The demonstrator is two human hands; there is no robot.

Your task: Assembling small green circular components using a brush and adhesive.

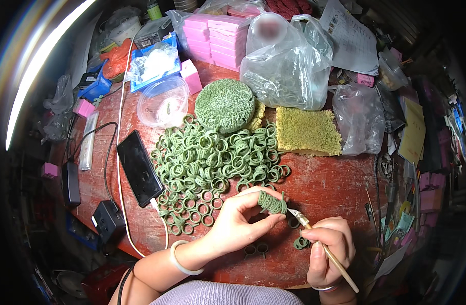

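Stack of green rings (272,203), just rt of ctr, held at L hand's (240,217) thumb & fingertips; can't tell if it's threaded on a finger. R hand (332,249), lower rt, grips wood-handled tool (340,268), tip by stack's rt end. Hands apart. Pile of loose green rings (212,158) mid-frame, blk phone (140,168) left, yellow sponge pad (306,131) upper rt.

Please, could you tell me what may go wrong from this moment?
The slim tool in the right hand points at the green ring stack on the left hand, so a slip might mark the stack or hurt that hand.

The left forearm lies near the white cable plugged into the phone; a wide movement could tug it.
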